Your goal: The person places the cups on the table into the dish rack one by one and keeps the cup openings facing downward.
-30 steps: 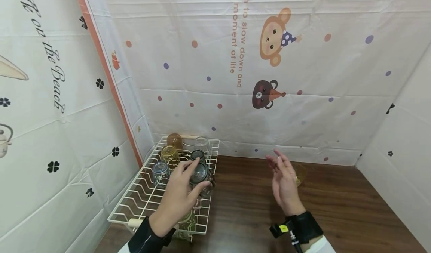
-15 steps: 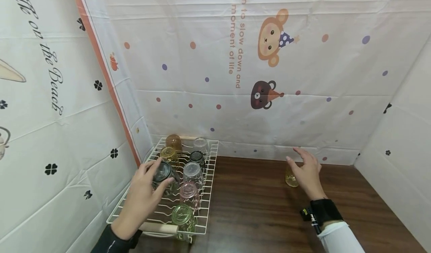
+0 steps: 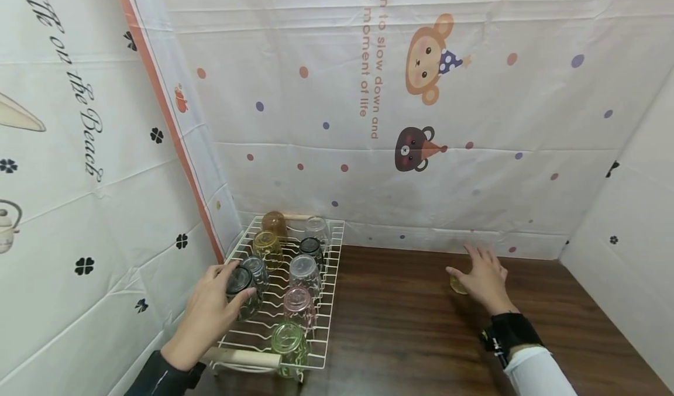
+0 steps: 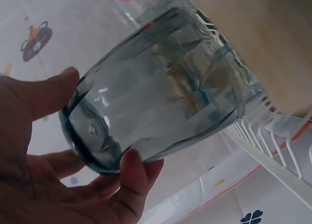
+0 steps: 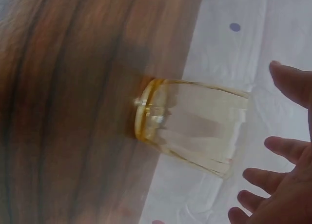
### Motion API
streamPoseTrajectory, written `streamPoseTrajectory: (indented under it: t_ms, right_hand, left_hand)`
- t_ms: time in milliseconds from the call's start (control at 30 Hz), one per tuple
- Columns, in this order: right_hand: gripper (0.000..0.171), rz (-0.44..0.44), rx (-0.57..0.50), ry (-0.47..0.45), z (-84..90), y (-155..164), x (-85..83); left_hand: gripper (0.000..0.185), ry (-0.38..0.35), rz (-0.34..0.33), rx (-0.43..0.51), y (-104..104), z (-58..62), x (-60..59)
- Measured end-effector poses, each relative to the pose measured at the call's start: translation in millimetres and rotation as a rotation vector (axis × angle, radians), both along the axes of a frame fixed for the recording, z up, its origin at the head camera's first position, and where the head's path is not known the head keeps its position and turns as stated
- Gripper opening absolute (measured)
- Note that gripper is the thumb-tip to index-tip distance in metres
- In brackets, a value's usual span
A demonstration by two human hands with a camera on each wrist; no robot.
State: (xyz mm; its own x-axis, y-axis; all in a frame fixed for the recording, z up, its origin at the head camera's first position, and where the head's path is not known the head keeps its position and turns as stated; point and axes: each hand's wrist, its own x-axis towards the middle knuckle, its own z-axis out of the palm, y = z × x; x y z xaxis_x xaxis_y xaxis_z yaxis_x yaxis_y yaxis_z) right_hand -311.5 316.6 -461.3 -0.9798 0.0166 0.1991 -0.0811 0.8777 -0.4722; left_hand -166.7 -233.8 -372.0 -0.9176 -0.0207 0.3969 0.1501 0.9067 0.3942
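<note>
My left hand (image 3: pixel 231 279) grips a dark grey glass (image 3: pixel 246 302), base up and tilted, over the left side of a white wire rack (image 3: pixel 329 302). In the left wrist view the thumb and fingers (image 4: pixel 134 173) curl round that grey glass (image 4: pixel 156 102) just above the rack wires (image 4: pixel 273 153). My right hand (image 3: pixel 468 264) hovers open over a small yellow glass (image 3: pixel 457 285) on the brown wooden table (image 3: pixel 400 326). The right wrist view shows the yellow glass (image 5: pixel 190 124) standing upright, with spread fingers (image 5: pixel 278 146) close beside it and a gap between them.
Several upturned glasses fill the rack, among them an amber one (image 3: pixel 274 221), a pink one (image 3: pixel 298 301) and a green one (image 3: pixel 288 340) at the front. Printed cloth walls (image 3: pixel 421 121) close in the table at left, back and right.
My left hand has carried the dark glass from the rack's middle to its left side and lowered it. My right hand has swung right and down to the yellow glass.
</note>
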Motion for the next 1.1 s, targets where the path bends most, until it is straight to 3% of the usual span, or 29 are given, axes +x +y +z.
streamPoseTrajectory:
  t_ms: [467,800,1100]
  right_hand:
    - [0.081,-0.014,0.052,-0.047,-17.6,1,3.8]
    - [0.077,0.037,0.154,-0.165,1.5,-7,1.5]
    - [0.079,0.113,0.182,-0.217,12.5,-5,-0.9]
  left_hand:
    - [0.072,-0.161,-0.035,-0.103,-13,-15.1,-25.2]
    - [0.07,-0.253,-0.01,-0.152,-15,-25.8,-40.8]
    - [0.071,-0.279,0.017,-0.156,-13,-25.2,-39.2]
